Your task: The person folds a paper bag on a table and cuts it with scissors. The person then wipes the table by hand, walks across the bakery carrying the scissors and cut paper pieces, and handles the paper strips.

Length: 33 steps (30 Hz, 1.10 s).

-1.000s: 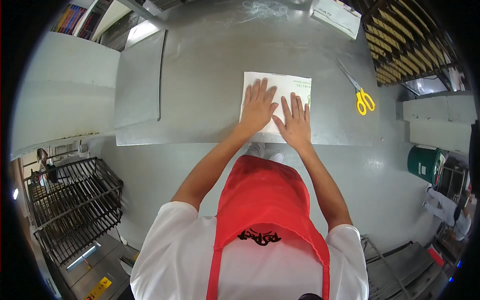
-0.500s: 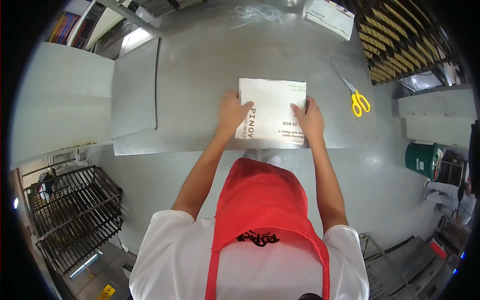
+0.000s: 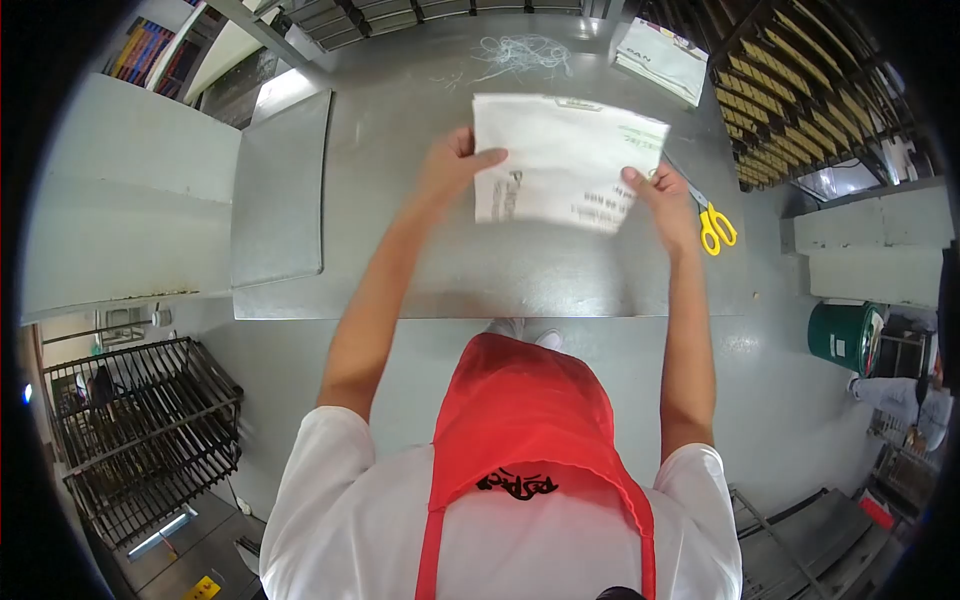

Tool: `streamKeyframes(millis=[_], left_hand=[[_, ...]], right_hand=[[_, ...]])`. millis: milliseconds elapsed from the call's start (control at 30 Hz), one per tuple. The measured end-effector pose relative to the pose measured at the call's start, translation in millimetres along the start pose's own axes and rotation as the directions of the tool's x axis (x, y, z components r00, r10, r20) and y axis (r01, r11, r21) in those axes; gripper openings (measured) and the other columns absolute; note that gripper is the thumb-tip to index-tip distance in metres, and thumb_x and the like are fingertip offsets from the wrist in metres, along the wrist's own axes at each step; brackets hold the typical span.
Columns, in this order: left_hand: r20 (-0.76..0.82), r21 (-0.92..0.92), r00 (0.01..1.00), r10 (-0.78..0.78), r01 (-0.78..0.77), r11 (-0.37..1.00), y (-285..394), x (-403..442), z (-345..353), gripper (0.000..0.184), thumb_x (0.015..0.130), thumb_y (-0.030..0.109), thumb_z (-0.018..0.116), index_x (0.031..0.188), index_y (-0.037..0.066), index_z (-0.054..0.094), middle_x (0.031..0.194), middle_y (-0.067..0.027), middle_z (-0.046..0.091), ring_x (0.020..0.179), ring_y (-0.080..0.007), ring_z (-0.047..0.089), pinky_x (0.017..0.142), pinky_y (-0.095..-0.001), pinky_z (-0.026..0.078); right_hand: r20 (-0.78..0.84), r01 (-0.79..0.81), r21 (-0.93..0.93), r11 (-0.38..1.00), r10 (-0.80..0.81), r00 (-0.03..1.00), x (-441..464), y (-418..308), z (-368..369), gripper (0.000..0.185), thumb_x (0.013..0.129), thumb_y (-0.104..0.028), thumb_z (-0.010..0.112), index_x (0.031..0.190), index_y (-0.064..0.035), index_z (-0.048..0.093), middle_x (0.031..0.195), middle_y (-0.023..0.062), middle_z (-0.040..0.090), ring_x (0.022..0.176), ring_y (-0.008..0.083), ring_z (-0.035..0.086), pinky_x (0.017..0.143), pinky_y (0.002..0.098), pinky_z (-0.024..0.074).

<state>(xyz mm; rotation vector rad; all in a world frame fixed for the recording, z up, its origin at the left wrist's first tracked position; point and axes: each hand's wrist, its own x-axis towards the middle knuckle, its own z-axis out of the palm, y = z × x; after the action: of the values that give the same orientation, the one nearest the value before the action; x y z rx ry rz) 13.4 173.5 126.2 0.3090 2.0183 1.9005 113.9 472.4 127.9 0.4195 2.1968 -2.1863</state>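
A folded white flour sack with brown and green print is held up above the metal table, toward my face. My left hand grips its left edge, the thumb on the front and the fingers behind. On the opposite edge my right hand pinches the sack the same way. Just right of that hand lie scissors with yellow handles, the blades partly hidden behind the hand and sack.
A tangle of white string and a stack of folded white sacks lie at the table's back. On the left is a flat metal sheet. Dark racks stand at the right, and a green bucket stands on the floor.
Both hands have raised the sack off the table and moved it away from my body. It is now tilted, and my right hand has shifted farther right.
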Motion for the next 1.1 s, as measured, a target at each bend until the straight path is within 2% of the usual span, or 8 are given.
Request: streamKeyframes(millis=[133,233,333,667,767,833,900,1100], left_hand=[[-0.099,0.367,0.971,0.216,-0.167,0.915,45,-36,-12,0.030,0.077,0.016,0.075,0.102,0.006,0.063,0.104,-0.0064,0.067,0.095,-0.0193,0.063,0.086,-0.0333,0.047],[0.388,0.639,0.783,0.486,-0.609,0.470,-9,-56,-30,0.024,0.069,0.001,0.066,0.088,0.010,0.056,0.109,-0.0085,0.061,0.110,-0.0280,0.055,0.098,-0.0409,0.039],[0.547,0.722,0.791,0.275,-0.612,0.323,-95,-102,-35,0.026,0.068,-0.003,0.060,0.089,0.009,0.053,0.118,-0.0111,0.057,0.120,-0.0302,0.050,0.102,-0.0472,0.036],[0.546,0.719,0.792,0.275,-0.611,0.333,-103,-147,-36,0.055,0.064,0.001,0.070,0.117,0.009,0.057,0.133,-0.0107,0.051,0.128,-0.0328,0.044,0.106,-0.0457,0.036],[0.559,0.659,0.801,0.215,-0.586,0.472,-108,-139,-39,0.042,0.072,0.007,0.071,0.113,0.007,0.060,0.125,-0.0128,0.056,0.121,-0.0337,0.050,0.101,-0.0454,0.041],[0.260,0.689,0.943,0.207,-0.331,0.644,-99,-126,-30,0.025,0.083,0.017,0.067,0.104,0.003,0.064,0.098,-0.0140,0.065,0.098,-0.0303,0.063,0.087,-0.0427,0.050],[0.166,0.696,0.986,0.029,-0.138,0.704,-78,-100,-31,0.023,0.087,0.021,0.064,0.099,0.001,0.064,0.085,-0.0128,0.064,0.085,-0.0266,0.065,0.078,-0.0404,0.052],[0.106,0.599,0.953,-0.282,0.165,0.783,-101,-49,-41,0.032,0.090,0.028,0.061,0.093,-0.003,0.063,0.072,-0.0117,0.065,0.059,-0.0201,0.064,0.058,-0.0337,0.051]], right_hand=[[0.120,0.364,-0.180,0.914,-0.347,0.930,-28,-31,6,0.024,0.081,0.001,0.066,0.104,-0.0051,0.068,0.108,0.0045,0.069,0.105,0.0123,0.060,0.093,0.0264,0.0441],[0.278,0.641,-0.464,0.611,-0.587,0.760,-45,23,14,0.033,0.070,0.011,0.060,0.097,-0.0058,0.068,0.112,0.0072,0.068,0.115,0.0258,0.058,0.103,0.0370,0.0403],[0.411,0.664,-0.566,0.488,-0.531,0.741,-65,103,23,0.035,0.069,0.012,0.058,0.097,-0.0074,0.067,0.120,0.0071,0.064,0.120,0.0301,0.054,0.106,0.0416,0.0376],[0.509,0.627,-0.607,0.489,-0.366,0.779,-96,113,24,0.043,0.068,0.002,0.062,0.108,-0.0141,0.068,0.128,0.0046,0.059,0.128,0.0272,0.047,0.107,0.0423,0.0344],[0.460,0.590,-0.544,0.597,-0.375,0.805,-86,114,24,0.034,0.075,-0.003,0.064,0.106,-0.0124,0.069,0.114,0.0054,0.065,0.117,0.0255,0.053,0.097,0.0392,0.0400],[0.396,0.539,-0.522,0.661,-0.371,0.840,-78,102,29,0.026,0.080,-0.007,0.065,0.105,-0.0102,0.070,0.105,0.0064,0.068,0.107,0.0233,0.059,0.090,0.0361,0.0442],[0.128,-0.036,-0.517,0.855,0.119,0.985,-70,86,35,0.023,0.091,-0.023,0.061,0.104,-0.0052,0.068,0.083,0.0074,0.068,0.077,0.0170,0.060,0.071,0.0312,0.0467],[0.020,0.012,-0.407,0.913,-0.004,1.000,-13,138,36,0.041,0.091,-0.041,0.058,0.093,-0.0012,0.067,0.068,0.0089,0.062,0.061,0.0183,0.054,0.058,0.0341,0.0430]])
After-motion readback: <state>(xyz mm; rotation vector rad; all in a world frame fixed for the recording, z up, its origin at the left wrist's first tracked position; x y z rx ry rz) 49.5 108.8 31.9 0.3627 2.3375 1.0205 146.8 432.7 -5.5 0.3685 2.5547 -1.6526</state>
